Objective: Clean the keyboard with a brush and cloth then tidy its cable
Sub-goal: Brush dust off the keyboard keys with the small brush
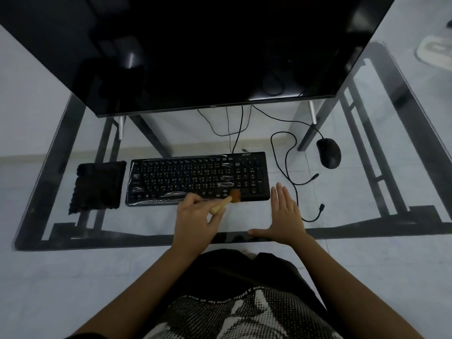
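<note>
A black keyboard (198, 178) lies on the glass desk (146, 223), partly under shiny plastic film. My left hand (195, 218) grips a small brush (226, 201) by its pale wooden handle. The brown bristles touch the keyboard's front edge near the number pad. My right hand (286, 214) rests flat and open on the glass, just right of the keyboard. A dark folded cloth (97, 187) lies left of the keyboard. The keyboard's cable (236, 133) runs from its back edge toward the monitor.
A large dark monitor (195, 52) stands behind the keyboard. A black mouse (328, 152) sits at the right. A loose black cable (288, 167) with free plugs loops between keyboard and mouse. The desk's front edge is just below my hands.
</note>
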